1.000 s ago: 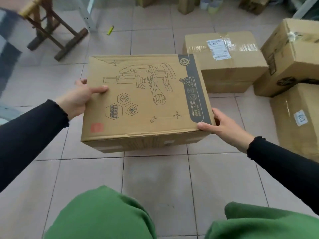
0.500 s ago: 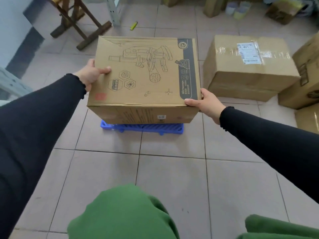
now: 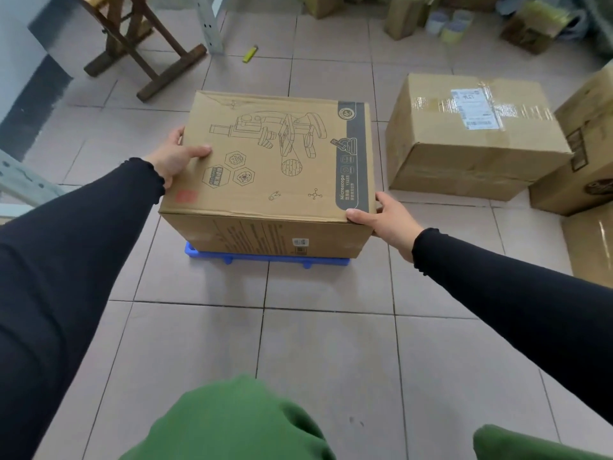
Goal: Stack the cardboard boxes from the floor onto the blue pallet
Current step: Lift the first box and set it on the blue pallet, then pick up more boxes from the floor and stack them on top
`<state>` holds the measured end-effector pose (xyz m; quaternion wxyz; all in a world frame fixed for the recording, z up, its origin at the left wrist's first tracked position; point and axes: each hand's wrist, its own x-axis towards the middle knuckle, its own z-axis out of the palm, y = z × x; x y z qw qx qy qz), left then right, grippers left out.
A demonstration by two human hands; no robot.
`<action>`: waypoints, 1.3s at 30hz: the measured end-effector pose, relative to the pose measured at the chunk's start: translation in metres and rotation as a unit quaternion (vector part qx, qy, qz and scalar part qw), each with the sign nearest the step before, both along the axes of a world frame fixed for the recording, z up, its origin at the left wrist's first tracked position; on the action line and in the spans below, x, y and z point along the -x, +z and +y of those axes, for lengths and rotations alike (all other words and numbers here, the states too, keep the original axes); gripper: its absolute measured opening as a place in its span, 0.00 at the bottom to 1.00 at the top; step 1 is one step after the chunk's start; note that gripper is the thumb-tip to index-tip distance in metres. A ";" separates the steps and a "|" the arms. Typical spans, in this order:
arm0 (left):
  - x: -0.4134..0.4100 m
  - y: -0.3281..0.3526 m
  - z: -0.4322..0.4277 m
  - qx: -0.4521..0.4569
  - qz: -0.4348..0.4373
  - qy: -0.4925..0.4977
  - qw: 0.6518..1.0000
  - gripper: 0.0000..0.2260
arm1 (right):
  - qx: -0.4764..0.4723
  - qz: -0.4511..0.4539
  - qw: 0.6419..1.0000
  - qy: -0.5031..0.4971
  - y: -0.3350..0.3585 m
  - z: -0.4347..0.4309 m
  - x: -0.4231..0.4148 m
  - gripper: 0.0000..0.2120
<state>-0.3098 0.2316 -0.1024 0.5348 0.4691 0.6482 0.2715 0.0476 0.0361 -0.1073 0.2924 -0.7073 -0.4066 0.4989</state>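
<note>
A printed box (image 3: 275, 161), with a microscope line drawing and a dark band along its right side, is over the blue pallet (image 3: 265, 257). Only the pallet's near edge shows beneath the box's front face; whether the box rests on it or is just above it cannot be told.

The left hand (image 3: 172, 157) has its grip closed on the box's left side, thumb lying flat on the top face and the other fingers hidden behind the edge. The right hand (image 3: 388, 220) grips the near right corner, thumb on the top edge and fingers wrapped down the right side. Both arms wear black sleeves, and green trousers fill the bottom of the view.

To the right, on the tiled floor (image 3: 325, 360), sits a taped box (image 3: 471, 137) with a white shipping label on top, near the pallet but apart from it. Touching its right end is another box (image 3: 583, 151), cut off by the frame, with a further box (image 3: 593, 247) in front of that one.

At the upper left stands a wooden stand (image 3: 142, 44), and a small yellow item (image 3: 250, 54) lies on the floor beside a pale metal post (image 3: 209, 24). More cartons and tape rolls sit along the far wall.
</note>
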 end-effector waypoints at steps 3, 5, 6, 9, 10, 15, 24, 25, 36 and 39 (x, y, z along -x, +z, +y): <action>0.002 -0.001 0.003 -0.012 0.017 -0.002 1.000 0.31 | -0.002 -0.006 1.000 0.001 -0.002 0.003 -0.001 0.29; 0.002 -0.001 0.003 -0.021 0.048 -0.010 0.999 0.33 | 0.003 -0.015 1.000 0.013 -0.001 0.004 -0.003 0.31; 0.001 0.001 0.002 -0.026 0.068 -0.019 0.997 0.35 | 0.007 -0.027 0.999 0.026 0.000 0.005 -0.004 0.32; -0.008 0.011 0.001 -0.092 0.196 -0.061 0.974 0.38 | -0.001 -0.116 0.990 0.085 0.005 0.007 -0.013 0.35; -0.015 0.016 0.000 -0.132 0.265 -0.080 0.952 0.37 | -0.009 -0.159 0.981 0.107 0.009 0.007 -0.017 0.36; -0.077 0.042 -0.016 -0.266 0.349 -0.184 0.880 0.30 | -0.066 -0.371 0.912 0.161 0.033 0.002 -0.061 0.36; -0.243 0.064 -0.052 -0.297 0.299 -0.317 0.850 0.29 | -0.036 -0.462 0.880 0.108 0.056 -0.046 -0.183 0.35; -0.260 0.065 -0.057 -0.304 0.295 -0.331 0.843 0.29 | -0.031 -0.464 0.880 0.098 0.057 -0.055 -0.195 0.35; -0.448 0.053 -0.143 -0.311 0.240 -0.421 0.817 0.29 | 0.023 -0.469 0.883 -0.008 0.040 -0.175 -0.340 0.35; -0.497 0.046 -0.174 -0.309 0.226 -0.443 0.811 0.30 | 0.042 -0.465 0.884 -0.041 0.037 -0.211 -0.384 0.34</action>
